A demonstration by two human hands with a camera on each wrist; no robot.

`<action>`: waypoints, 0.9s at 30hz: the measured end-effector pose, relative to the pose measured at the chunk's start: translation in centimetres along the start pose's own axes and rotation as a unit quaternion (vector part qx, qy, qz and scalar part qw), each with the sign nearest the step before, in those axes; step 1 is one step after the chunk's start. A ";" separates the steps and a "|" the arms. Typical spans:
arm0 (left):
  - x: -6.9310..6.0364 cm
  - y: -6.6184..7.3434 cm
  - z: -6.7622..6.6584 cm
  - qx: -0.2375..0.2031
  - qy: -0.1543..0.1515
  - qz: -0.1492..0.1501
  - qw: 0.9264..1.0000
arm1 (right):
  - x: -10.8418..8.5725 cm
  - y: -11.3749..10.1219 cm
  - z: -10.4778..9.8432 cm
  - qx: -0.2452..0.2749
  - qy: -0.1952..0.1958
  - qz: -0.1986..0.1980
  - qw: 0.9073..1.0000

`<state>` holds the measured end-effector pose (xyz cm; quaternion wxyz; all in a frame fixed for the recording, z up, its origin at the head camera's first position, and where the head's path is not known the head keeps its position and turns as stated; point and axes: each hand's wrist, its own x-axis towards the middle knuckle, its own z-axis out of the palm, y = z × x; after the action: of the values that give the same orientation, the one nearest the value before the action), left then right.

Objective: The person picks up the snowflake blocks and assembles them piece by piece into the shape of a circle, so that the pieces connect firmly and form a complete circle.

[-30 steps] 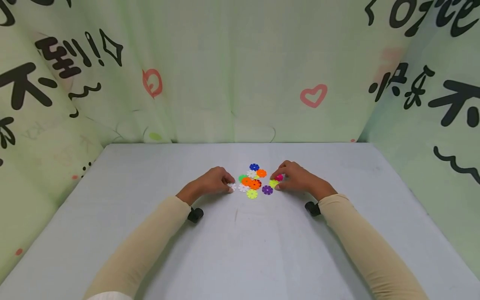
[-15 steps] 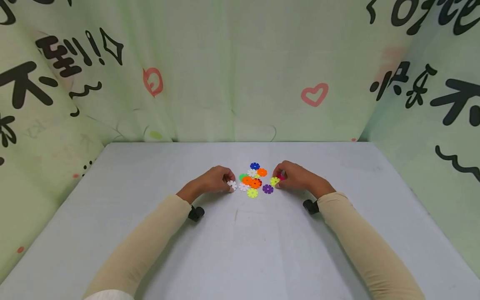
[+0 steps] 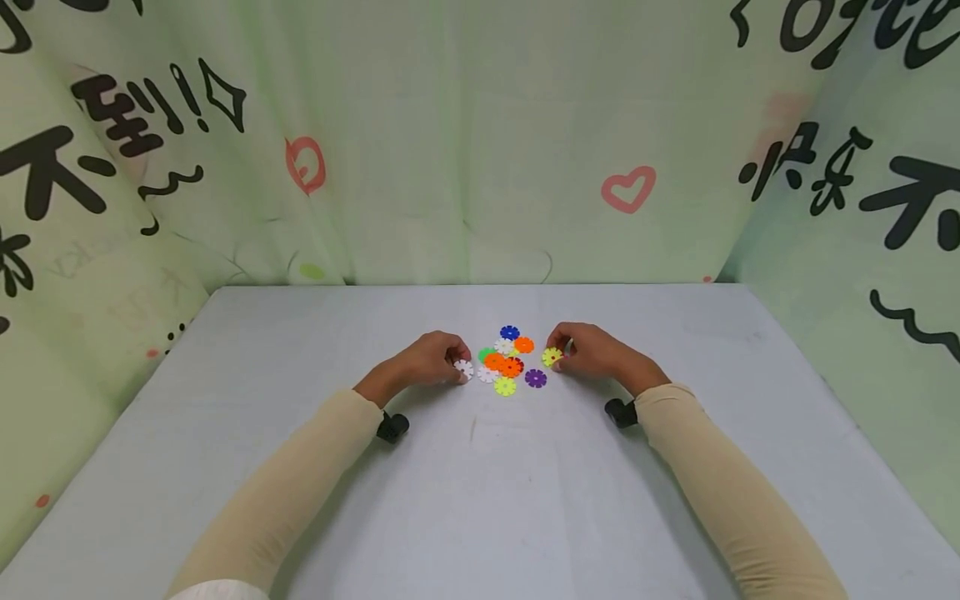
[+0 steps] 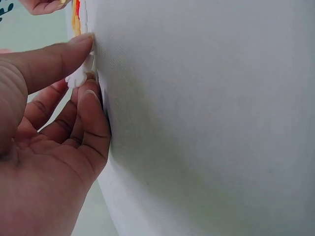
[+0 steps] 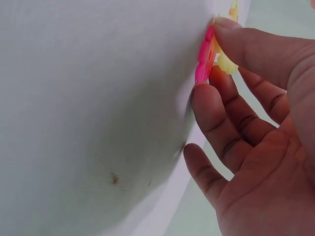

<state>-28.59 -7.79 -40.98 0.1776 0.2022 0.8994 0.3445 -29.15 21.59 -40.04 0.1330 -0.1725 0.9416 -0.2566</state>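
In the head view my left hand (image 3: 433, 358) pinches a white notched plastic disc (image 3: 464, 370) at the left of a small pile. The left wrist view shows that white disc (image 4: 77, 80) between thumb and fingers, low over the table. My right hand (image 3: 592, 350) pinches a yellow snowflake disc (image 3: 552, 357) on the pile's right side. In the right wrist view a pink disc (image 5: 204, 56) sits against the table between thumb and fingers, beside the yellow disc (image 5: 227, 63). Whether the pink one is also gripped, I cannot tell.
Between the hands lie several more discs: purple (image 3: 536, 378), yellow (image 3: 505, 387), orange (image 3: 523, 344), blue (image 3: 510, 332), green (image 3: 485, 354) and white ones, partly overlapping. A white table (image 3: 480, 500) stretches around them. Green printed curtains (image 3: 405, 167) enclose its back and sides.
The yellow disc at my right hand has shifted slightly up, and the pink disc behind it has become mostly hidden in the head view. My left hand has barely moved.
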 end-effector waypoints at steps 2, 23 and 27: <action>0.0 0.1 0.0 -0.002 0.006 0.001 1.000 | 0.0 0.0 0.0 0.002 0.006 0.005 1.000; -0.1 0.9 0.4 -0.164 0.007 -0.009 0.986 | -0.9 -0.7 -0.7 0.026 0.054 0.035 0.998; 0.1 1.7 -0.1 -0.226 0.024 -0.026 0.973 | -0.8 -1.2 -0.7 0.032 0.059 0.030 0.997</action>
<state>-28.26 -6.65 -39.79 0.2057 0.1250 0.8072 0.5390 -28.31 21.27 -38.73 0.0906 -0.1249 0.9439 -0.2920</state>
